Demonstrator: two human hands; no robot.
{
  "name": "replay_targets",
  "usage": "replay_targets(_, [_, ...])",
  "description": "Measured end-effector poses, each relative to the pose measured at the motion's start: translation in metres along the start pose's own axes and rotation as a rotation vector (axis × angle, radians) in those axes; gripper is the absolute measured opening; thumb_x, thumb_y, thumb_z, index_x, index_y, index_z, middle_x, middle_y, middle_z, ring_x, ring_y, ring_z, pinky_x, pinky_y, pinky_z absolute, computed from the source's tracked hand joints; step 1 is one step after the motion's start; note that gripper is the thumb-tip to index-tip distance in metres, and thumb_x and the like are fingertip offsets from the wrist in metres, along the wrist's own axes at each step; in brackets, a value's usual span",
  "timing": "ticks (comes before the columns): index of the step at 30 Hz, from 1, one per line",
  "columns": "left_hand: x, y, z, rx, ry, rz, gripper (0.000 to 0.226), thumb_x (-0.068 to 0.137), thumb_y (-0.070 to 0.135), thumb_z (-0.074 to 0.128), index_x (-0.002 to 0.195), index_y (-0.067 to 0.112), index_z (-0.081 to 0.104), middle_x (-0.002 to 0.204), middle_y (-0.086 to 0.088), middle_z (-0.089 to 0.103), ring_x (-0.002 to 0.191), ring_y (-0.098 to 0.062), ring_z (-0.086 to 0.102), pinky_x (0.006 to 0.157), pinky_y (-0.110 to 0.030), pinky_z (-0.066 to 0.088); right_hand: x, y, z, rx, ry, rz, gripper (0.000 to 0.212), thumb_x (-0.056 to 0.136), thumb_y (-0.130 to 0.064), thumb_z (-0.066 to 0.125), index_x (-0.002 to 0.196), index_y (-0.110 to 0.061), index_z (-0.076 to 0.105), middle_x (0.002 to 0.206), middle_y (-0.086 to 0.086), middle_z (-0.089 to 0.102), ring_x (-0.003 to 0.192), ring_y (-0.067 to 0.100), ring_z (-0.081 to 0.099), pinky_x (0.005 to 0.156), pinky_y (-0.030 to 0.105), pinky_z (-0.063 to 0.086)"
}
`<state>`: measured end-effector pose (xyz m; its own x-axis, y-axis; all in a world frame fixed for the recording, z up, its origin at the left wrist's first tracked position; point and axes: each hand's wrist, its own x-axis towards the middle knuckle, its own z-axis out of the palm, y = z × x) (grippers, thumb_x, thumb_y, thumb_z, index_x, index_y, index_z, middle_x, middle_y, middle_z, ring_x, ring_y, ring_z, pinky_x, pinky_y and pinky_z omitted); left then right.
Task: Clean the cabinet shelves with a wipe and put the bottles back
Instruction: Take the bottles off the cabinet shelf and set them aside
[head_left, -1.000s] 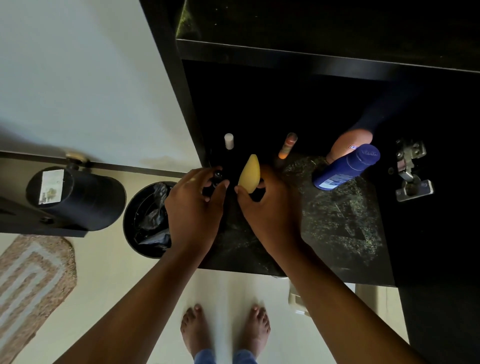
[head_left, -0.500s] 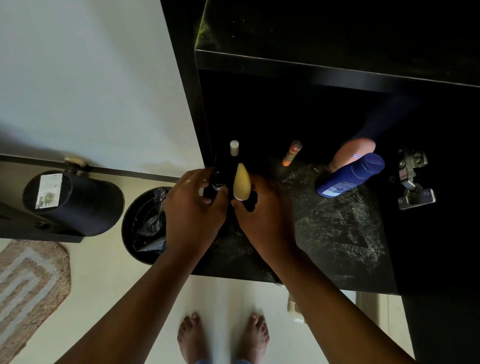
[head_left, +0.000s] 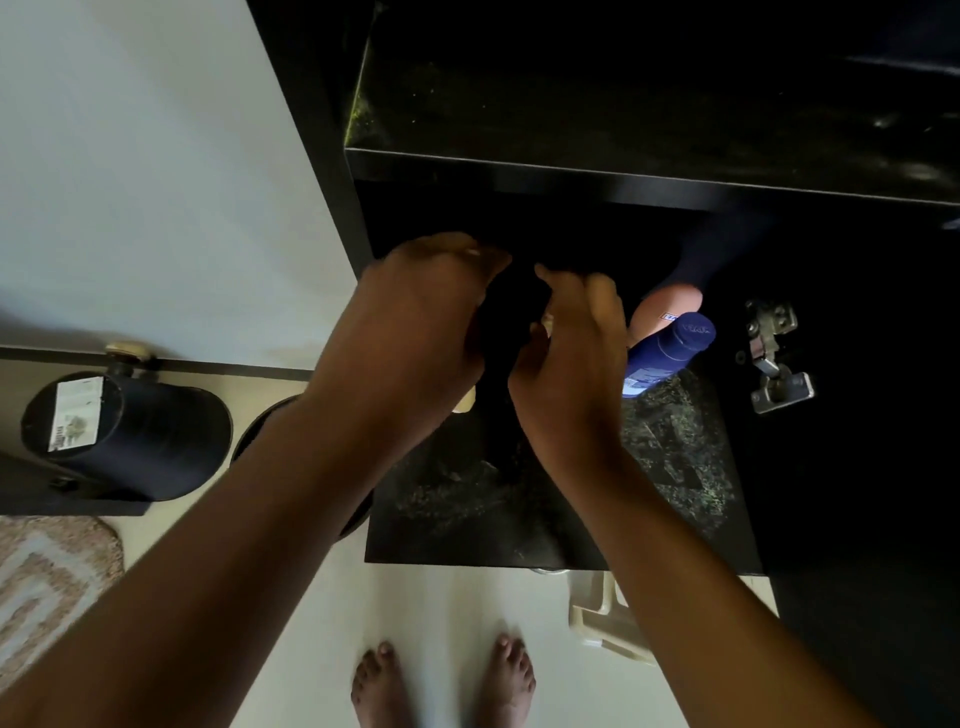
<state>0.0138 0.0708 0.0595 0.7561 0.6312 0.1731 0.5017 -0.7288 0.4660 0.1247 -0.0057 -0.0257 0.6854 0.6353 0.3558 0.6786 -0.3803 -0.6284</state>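
Looking straight down into a black cabinet with two shelves showing: the upper shelf (head_left: 623, 104) is bare and dusty-looking, and the lower shelf (head_left: 675, 467) has speckled grime on it and carries the bottles. I can count two bottles clearly, both off to the right of the hands: a blue bottle (head_left: 665, 353) leaning over, and a peach-coloured bottle (head_left: 667, 306) right behind it, touching or nearly so. There's also a yellowish thing poking out under the left hand (head_left: 415, 322) at its lower edge, plus a pale bit between the two hands, but it's too hidden to say what either is. Both hands are up over the front-left part of the lower shelf, close together with the fingers curled in around something dark; the right hand (head_left: 566, 364) has its fingers bent toward the left one. Honestly can't tell what they're gripping, it's all black on black. Down on the floor to the left there's a round dark bin (head_left: 260, 431) mostly covered by the left arm, contents not visible, and a black cylinder (head_left: 130, 431) with a white label beside it. A metal hinge (head_left: 769, 353) sits on the cabinet wall at right.
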Motion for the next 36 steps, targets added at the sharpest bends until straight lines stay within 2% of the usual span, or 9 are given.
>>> replay_targets(7, [0.036, 0.008, 0.006, 0.174, -0.252, -0.173, 0.022, 0.103, 0.016, 0.051, 0.116, 0.006, 0.065, 0.109, -0.011, 0.066, 0.112, -0.032, 0.064, 0.084, -0.030, 0.042, 0.025, 0.017, 0.015, -0.270, -0.207, -0.004, 0.023, 0.078, -0.001, 0.058, 0.099, -0.005, 0.067, 0.092, 0.020, 0.067, 0.091, 0.042, 0.059, 0.081, 0.043, 0.044])
replay_targets(9, [0.043, 0.007, 0.011, 0.211, -0.342, -0.236, 0.016, 0.103, 0.015, 0.047, 0.099, 0.008, 0.061, 0.092, -0.005, 0.059, 0.097, -0.030, 0.061, 0.077, -0.029, 0.039, 0.026, 0.019, 0.016, -0.283, -0.220, -0.004, 0.021, 0.079, 0.000, 0.057, 0.097, -0.006, 0.067, 0.091, 0.019, 0.067, 0.088, 0.042, 0.061, 0.073, 0.039, 0.043])
replay_targets(13, [0.051, -0.001, 0.020, 0.202, -0.432, -0.299, 0.038, 0.104, 0.017, 0.045, 0.067, 0.017, 0.036, 0.069, 0.000, 0.040, 0.064, -0.017, 0.042, 0.058, -0.027, 0.028, 0.024, 0.021, 0.015, -0.258, -0.242, 0.053, 0.026, 0.084, -0.001, 0.058, 0.108, -0.004, 0.068, 0.102, 0.021, 0.067, 0.096, 0.041, 0.063, 0.077, 0.043, 0.051])
replay_targets(17, [0.050, -0.008, 0.031, 0.257, -0.383, -0.267, 0.040, 0.107, 0.024, 0.043, 0.068, 0.015, 0.036, 0.070, 0.002, 0.041, 0.075, -0.021, 0.048, 0.068, -0.029, 0.032, 0.021, 0.020, 0.014, -0.222, -0.222, 0.024, 0.031, 0.085, -0.003, 0.057, 0.113, -0.006, 0.068, 0.105, 0.018, 0.069, 0.099, 0.039, 0.065, 0.079, 0.045, 0.055])
replay_targets(22, [0.050, -0.014, 0.031, 0.374, -0.370, -0.108, 0.035, 0.108, 0.029, 0.041, 0.106, 0.004, 0.065, 0.093, -0.013, 0.057, 0.106, -0.037, 0.063, 0.080, -0.036, 0.040, 0.010, 0.011, 0.003, -0.097, -0.115, -0.020, 0.036, 0.084, 0.000, 0.060, 0.120, -0.006, 0.059, 0.101, 0.013, 0.070, 0.099, 0.034, 0.067, 0.080, 0.046, 0.057])
replay_targets(27, [0.045, -0.006, 0.018, 0.246, 0.068, 0.169, 0.031, 0.088, 0.018, 0.046, 0.069, 0.003, 0.065, 0.062, -0.018, 0.060, 0.056, -0.030, 0.059, 0.060, -0.029, 0.033, -0.007, -0.002, -0.012, 0.012, -0.016, -0.043, 0.019, 0.088, -0.001, 0.061, 0.106, -0.005, 0.056, 0.087, 0.007, 0.069, 0.083, 0.026, 0.069, 0.070, 0.040, 0.056])
replay_targets(31, [0.022, 0.008, 0.000, 0.115, -0.006, 0.067, 0.013, 0.090, 0.015, 0.066, 0.098, 0.009, 0.075, 0.094, -0.009, 0.074, 0.084, -0.024, 0.070, 0.070, -0.026, 0.049, -0.022, -0.008, -0.024, 0.035, -0.006, -0.033, 0.020, 0.087, -0.003, 0.072, 0.101, -0.006, 0.059, 0.090, 0.005, 0.071, 0.086, 0.023, 0.070, 0.071, 0.038, 0.059])
replay_targets(34, [-0.008, 0.017, -0.010, 0.092, 0.029, 0.083, 0.013, 0.089, 0.012, 0.070, 0.098, 0.016, 0.079, 0.089, -0.001, 0.070, 0.074, -0.009, 0.058, 0.065, -0.008, 0.031, -0.034, -0.010, -0.033, 0.066, 0.013, -0.048, 0.020, 0.088, -0.006, 0.074, 0.102, -0.009, 0.060, 0.090, 0.003, 0.070, 0.084, 0.019, 0.069, 0.068, 0.039, 0.060])
replay_targets(36, [-0.028, 0.017, -0.018, 0.039, 0.065, 0.099, 0.013, 0.087, 0.011, 0.073, 0.096, 0.017, 0.080, 0.089, 0.001, 0.072, 0.074, -0.006, 0.057, 0.068, -0.011, 0.039, -0.042, -0.010, -0.037, 0.087, 0.023, -0.061, 0.021, 0.088, -0.008, 0.077, 0.104, -0.009, 0.063, 0.093, 0.002, 0.070, 0.086, 0.016, 0.068, 0.069, 0.036, 0.060])
